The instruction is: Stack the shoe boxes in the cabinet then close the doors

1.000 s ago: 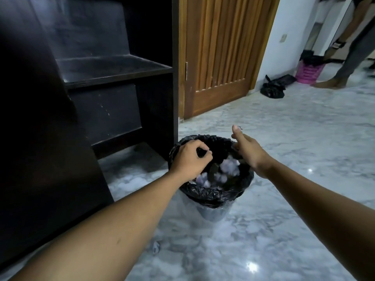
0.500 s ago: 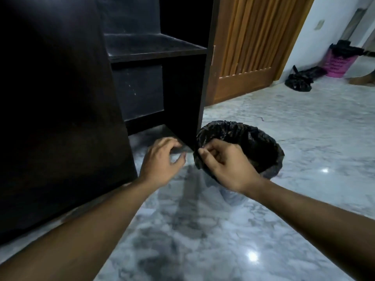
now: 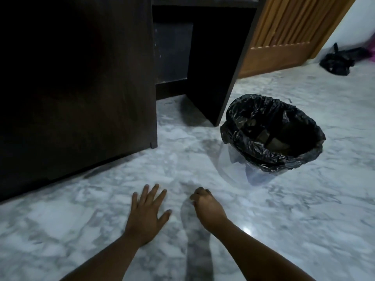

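The dark wooden cabinet [image 3: 211, 63] stands open ahead, with its open door [image 3: 81, 78] filling the left of the view. Its lower compartment [image 3: 172, 53] looks empty. No shoe boxes are in view. My left hand [image 3: 147, 214] is low over the marble floor with its fingers spread flat. Beside it, my right hand [image 3: 207, 205] has its fingers curled into a loose fist, and I see nothing in it. Both hands are well in front of the cabinet and touch neither it nor its door.
A small bin with a black plastic liner [image 3: 272, 134] stands on the floor just right of the cabinet's side panel. Behind it is a slatted wooden door [image 3: 288, 37]. A black bag [image 3: 336, 59] lies by the far wall.
Both hands have left the bin's rim and drawn back low over the floor. My left hand has spread open. The view has tilted down and the bin now sits to the right.
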Action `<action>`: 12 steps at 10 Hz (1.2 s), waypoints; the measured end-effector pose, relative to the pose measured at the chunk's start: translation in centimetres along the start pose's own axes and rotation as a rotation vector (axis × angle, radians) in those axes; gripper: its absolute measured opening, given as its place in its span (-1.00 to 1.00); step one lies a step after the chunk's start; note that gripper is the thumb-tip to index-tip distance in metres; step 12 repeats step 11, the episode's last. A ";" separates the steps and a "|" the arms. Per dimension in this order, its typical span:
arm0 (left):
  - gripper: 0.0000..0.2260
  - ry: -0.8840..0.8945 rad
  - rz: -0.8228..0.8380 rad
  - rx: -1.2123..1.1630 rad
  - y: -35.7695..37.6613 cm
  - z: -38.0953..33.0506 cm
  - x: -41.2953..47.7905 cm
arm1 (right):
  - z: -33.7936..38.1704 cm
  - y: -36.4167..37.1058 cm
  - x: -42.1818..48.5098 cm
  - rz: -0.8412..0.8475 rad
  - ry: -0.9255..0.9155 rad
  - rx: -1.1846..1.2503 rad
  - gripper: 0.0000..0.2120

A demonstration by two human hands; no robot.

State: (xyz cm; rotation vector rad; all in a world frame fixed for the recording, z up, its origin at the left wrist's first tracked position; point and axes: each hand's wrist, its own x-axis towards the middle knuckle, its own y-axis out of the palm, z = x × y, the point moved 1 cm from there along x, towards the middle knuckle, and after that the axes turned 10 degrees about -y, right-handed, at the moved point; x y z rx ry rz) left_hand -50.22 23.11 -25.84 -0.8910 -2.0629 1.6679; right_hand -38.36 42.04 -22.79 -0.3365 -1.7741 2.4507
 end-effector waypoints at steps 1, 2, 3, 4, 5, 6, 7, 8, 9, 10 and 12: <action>-0.36 -0.004 -0.045 0.023 0.2 -0.1 -0.1 | 0.2 -1.5 -0.3 0.020 -0.043 -0.025 -0.67; -0.35 -0.012 -0.042 0.011 0.3 -0.3 0.1 | 1.8 -7.4 0.2 -0.115 -0.220 -0.050 -0.66; -0.33 0.017 -0.034 0.030 0.4 0.0 0.2 | 3.3 -17.3 0.7 -0.304 -0.328 -0.044 -0.80; -0.33 -0.008 -0.007 0.046 0.3 -0.2 0.3 | 2.0 -26.6 0.5 -0.434 -0.197 -0.034 -0.84; -0.33 -0.063 0.010 0.036 0.1 -0.3 0.3 | -1.5 -30.0 0.5 -0.461 0.019 -0.087 -0.83; -0.33 -0.065 0.048 0.061 0.2 0.0 0.2 | -4.6 -29.0 0.5 -0.451 0.137 -0.070 -0.82; -0.33 -0.051 0.012 0.067 0.6 0.0 0.0 | -6.6 -27.7 0.4 -0.442 0.201 -0.036 -0.80; -0.34 -0.046 -0.022 0.049 0.5 0.0 0.1 | -6.4 -28.0 0.0 -0.530 0.101 -0.115 -0.77; -0.32 -0.058 -0.010 0.061 0.2 -0.2 0.1 | -3.0 -27.6 -0.4 -0.610 -0.141 -0.216 -0.77; -0.29 -0.042 -0.014 0.061 0.4 -0.1 0.3 | 1.1 -23.1 -0.3 -0.444 -0.293 -0.136 -0.77; -0.34 -0.042 -0.016 0.037 0.4 -0.1 0.0 | 4.2 -12.6 -1.4 0.011 -0.222 0.053 -0.67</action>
